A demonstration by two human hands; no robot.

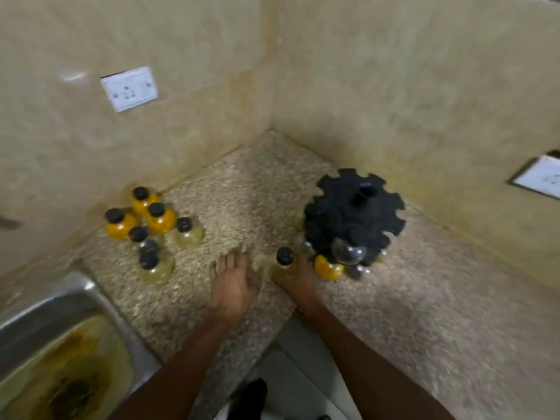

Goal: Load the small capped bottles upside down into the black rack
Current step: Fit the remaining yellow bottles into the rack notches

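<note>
A black round rack (pixel 354 213) with notched edges stands on the speckled counter at the right, near the corner wall. Several bottles hang in its near side, among them a clear one (pixel 348 253) and an orange one (pixel 327 268). My right hand (pixel 295 281) is shut on a pale bottle with a black cap (pixel 284 256), held upright just left of the rack. My left hand (pixel 235 281) rests flat and empty on the counter beside it. A cluster of black-capped bottles (pixel 151 228), orange and clear, stands at the left by the wall.
A steel sink (pixel 45 344) with yellowish water lies at the lower left. Wall sockets sit at the upper left (pixel 129 88) and far right (pixel 539 176). The counter edge (pixel 272 334) cuts in just below my hands.
</note>
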